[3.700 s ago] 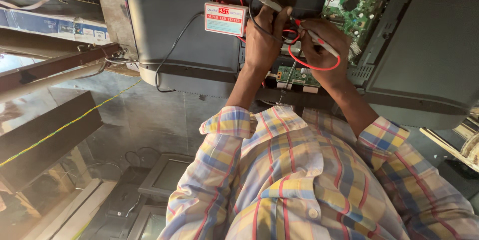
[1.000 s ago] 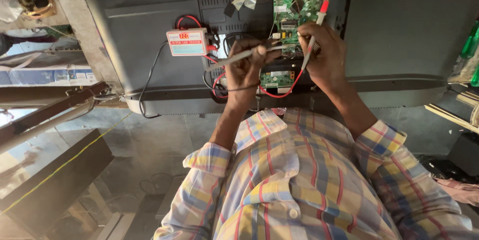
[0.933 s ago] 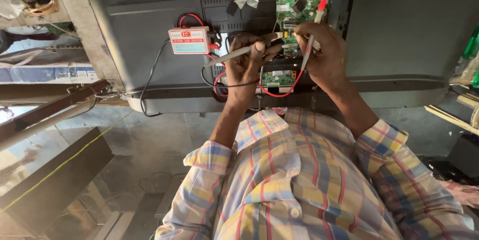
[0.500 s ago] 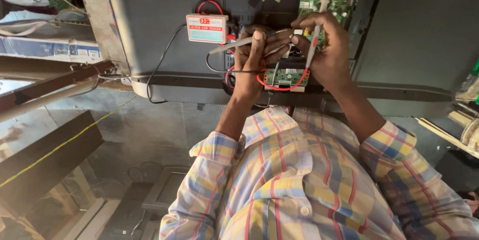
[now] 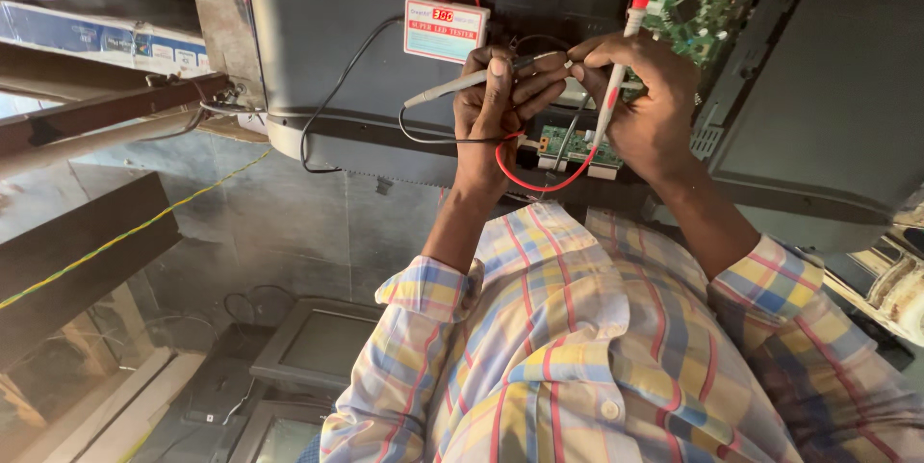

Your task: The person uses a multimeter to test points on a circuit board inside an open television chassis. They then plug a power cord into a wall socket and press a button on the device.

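Observation:
A grey flat-screen panel (image 5: 346,49) lies back-side up with its cover off, exposing a green circuit board (image 5: 703,15) and a small green strip board (image 5: 573,145). On the panel rests a white tester box (image 5: 445,28) with a lit red display. My left hand (image 5: 496,112) grips a grey probe (image 5: 438,92) with a black lead. My right hand (image 5: 650,102) holds a white probe (image 5: 616,78) with a red end and a red lead. Both hands meet fingertip to fingertip over the small board.
Old monitors (image 5: 322,343) sit on the floor below. Wooden beams (image 5: 87,121) and a yellow-green cord (image 5: 144,222) run at the left. A blue and white carton (image 5: 106,35) lies at the upper left. A black cable (image 5: 332,88) trails from the tester.
The view has shifted a little. Both hands have kept their probes and drawn closer together over the small board, with the red-ended probe now standing more upright.

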